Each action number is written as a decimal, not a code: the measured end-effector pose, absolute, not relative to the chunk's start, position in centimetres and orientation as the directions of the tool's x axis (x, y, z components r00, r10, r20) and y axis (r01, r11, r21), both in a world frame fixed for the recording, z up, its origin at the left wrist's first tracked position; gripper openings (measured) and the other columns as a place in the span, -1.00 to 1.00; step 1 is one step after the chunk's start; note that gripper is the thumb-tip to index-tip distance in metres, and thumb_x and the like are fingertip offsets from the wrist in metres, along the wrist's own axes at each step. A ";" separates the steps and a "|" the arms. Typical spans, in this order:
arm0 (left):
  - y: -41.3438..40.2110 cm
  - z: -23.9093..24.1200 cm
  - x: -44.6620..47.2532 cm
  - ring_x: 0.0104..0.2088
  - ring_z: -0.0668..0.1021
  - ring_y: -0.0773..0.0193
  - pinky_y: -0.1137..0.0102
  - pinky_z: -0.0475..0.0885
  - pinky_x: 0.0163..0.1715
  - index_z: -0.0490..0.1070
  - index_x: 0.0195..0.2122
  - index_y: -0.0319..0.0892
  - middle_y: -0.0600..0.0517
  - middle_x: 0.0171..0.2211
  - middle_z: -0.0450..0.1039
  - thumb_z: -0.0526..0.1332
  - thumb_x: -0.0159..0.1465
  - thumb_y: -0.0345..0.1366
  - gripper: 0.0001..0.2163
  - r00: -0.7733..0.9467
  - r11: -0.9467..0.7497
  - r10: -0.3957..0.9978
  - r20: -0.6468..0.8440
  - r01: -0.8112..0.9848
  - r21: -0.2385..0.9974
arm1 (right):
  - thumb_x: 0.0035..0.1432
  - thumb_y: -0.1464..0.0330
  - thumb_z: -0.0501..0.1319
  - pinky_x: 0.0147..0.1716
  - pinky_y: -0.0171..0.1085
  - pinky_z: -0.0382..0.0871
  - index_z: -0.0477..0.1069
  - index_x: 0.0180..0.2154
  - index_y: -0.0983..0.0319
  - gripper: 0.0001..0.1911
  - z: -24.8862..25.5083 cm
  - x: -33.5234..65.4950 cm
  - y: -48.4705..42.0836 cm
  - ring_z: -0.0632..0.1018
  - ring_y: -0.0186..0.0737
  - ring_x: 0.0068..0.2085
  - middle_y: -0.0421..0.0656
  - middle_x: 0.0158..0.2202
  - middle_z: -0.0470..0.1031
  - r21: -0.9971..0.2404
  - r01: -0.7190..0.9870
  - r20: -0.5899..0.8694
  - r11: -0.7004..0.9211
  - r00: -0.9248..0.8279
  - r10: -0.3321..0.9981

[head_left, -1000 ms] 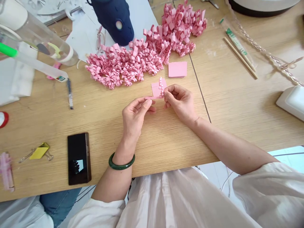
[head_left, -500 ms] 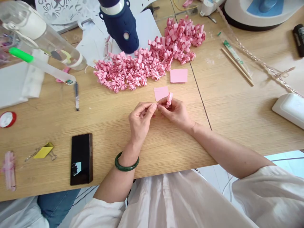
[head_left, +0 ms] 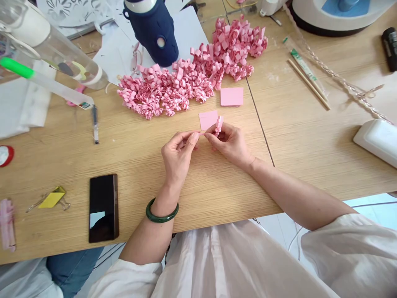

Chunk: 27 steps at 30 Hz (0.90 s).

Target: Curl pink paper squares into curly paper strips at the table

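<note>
My left hand [head_left: 178, 155] and my right hand [head_left: 228, 140] meet over the middle of the wooden table [head_left: 139, 165]. Both pinch one small pink paper piece [head_left: 218, 125] whose strips are curled into little rolls; the left fingertips hold its thin end, the right fingers hold the curled part. A flat pink paper square [head_left: 207, 119] lies just beyond the hands. A second pink square stack [head_left: 231, 96] lies farther back. A long heap of curled pink paper pieces [head_left: 186, 78] stretches across the far side.
A black phone [head_left: 103, 207] lies near the front edge at left, with a yellow binder clip [head_left: 52, 198] beside it. A dark blue bottle [head_left: 151, 29], clear plastic tubes [head_left: 52, 49], a pen [head_left: 95, 124], chopsticks [head_left: 307, 80] and a white device [head_left: 376, 138] surround the work area.
One second ago the curled piece stood over the flat pink square; since then both hands drew it back toward me, off the square, which lies flat. The hands stay pinched on the piece.
</note>
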<state>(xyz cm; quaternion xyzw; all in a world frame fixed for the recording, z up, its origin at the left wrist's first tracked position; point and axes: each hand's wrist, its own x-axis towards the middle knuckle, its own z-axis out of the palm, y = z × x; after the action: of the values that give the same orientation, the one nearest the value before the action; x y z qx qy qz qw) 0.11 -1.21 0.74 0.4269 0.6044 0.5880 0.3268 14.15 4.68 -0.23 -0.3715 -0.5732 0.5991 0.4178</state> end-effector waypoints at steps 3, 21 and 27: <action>-1.2 0.6 0.0 -0.47 0.53 0.41 0.50 0.45 -0.39 0.63 -0.34 -0.15 0.05 -0.38 0.61 0.41 0.21 -0.14 -0.82 -0.430 -0.036 0.896 0.115 0.187 0.982 | 0.17 0.28 0.31 -0.51 -0.36 0.28 0.41 -0.39 0.26 -0.81 -0.2 14.2 4.6 0.32 -0.42 -0.47 -0.26 -0.48 0.35 -0.998 -0.049 0.051 0.035 -0.376 0.925; -1.4 0.5 0.4 -0.48 0.53 0.40 0.49 0.46 -0.38 0.63 -0.39 -0.15 0.09 -0.48 0.58 0.43 0.19 -0.20 -0.86 -0.413 -0.043 0.904 0.111 0.170 0.984 | 0.16 0.35 0.32 -0.49 -0.37 0.27 0.40 -0.39 0.25 -0.85 0.0 14.2 4.5 0.33 -0.42 -0.46 -0.26 -0.47 0.36 -0.997 -0.056 0.065 0.047 -0.383 0.921; -1.3 0.7 0.5 -0.49 0.54 0.40 0.48 0.48 -0.41 0.63 -0.35 -0.17 0.04 -0.42 0.60 0.38 0.23 -0.09 -0.77 -0.426 0.016 0.904 0.025 0.092 0.996 | 0.17 0.38 0.31 -0.50 -0.37 0.27 0.38 -0.40 0.25 -0.86 0.0 14.2 4.6 0.33 -0.43 -0.48 -0.26 -0.48 0.37 -0.997 -0.073 0.055 0.030 -0.372 0.927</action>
<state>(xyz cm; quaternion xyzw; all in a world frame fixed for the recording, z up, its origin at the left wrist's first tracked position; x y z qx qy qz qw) 0.46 -1.32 0.68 0.4026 0.6189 0.5744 0.3534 14.21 4.65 -0.02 -0.3680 -0.5800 0.5911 0.4228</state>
